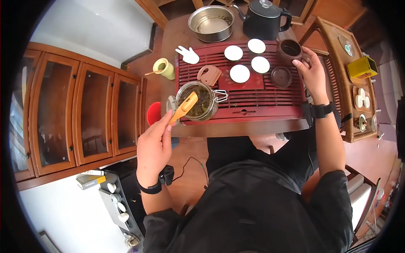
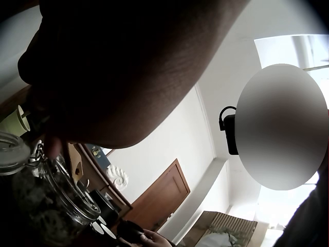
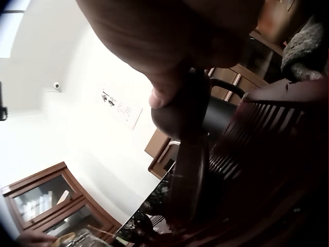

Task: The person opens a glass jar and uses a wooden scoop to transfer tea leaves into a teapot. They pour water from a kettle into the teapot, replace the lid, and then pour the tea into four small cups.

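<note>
My left hand (image 1: 152, 147) pinches a yellow bamboo tea scoop (image 1: 184, 109), its hollow end over the open mouth of a glass clip-top jar (image 1: 214, 109). Dark tea leaves (image 1: 206, 100) lie inside the jar. At the tray's right side, my right hand (image 1: 314, 78) grips a dark brown clay teapot (image 1: 288, 55) with its top uncovered. Just below the teapot, a round dark brown lid (image 1: 281, 77) rests on the slatted red tea tray (image 1: 253, 113). A reddish-brown clay pitcher (image 1: 211, 76) with a loop handle sits behind the jar. Both wrist views are dark.
Several white cups (image 1: 239, 74) stand mid-tray. Behind it are a steel basin (image 1: 211, 36) and a black kettle (image 1: 263, 23). A white hand-shaped ornament (image 1: 188, 55) and pale green holder (image 1: 168, 70) are at the left, a red container (image 1: 154, 114) below; a wicker shelf (image 1: 346, 105) stands right.
</note>
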Available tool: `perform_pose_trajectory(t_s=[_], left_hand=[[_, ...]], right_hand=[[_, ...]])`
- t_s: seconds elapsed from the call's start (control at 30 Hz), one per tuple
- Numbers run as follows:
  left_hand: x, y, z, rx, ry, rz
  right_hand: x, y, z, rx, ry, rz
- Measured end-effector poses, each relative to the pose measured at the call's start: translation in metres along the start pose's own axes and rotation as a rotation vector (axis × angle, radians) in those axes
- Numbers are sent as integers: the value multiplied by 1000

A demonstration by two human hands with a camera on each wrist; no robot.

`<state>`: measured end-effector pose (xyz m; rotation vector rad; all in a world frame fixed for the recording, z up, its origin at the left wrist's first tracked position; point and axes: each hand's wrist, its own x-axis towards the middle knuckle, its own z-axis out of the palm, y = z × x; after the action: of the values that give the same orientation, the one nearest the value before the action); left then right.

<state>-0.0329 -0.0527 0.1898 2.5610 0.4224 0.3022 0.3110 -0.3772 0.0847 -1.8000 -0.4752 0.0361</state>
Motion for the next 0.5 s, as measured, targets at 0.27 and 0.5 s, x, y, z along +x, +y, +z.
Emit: perform_pose_trajectory(t_s=[0.27,0.5], left_hand=[[-9,-10,3,-102,50,-32],[-13,-6,7,-100,25,-41]], right_hand=[[-61,-56,-8,146,-85,-79],[-122,-42,18,313,-244,103]])
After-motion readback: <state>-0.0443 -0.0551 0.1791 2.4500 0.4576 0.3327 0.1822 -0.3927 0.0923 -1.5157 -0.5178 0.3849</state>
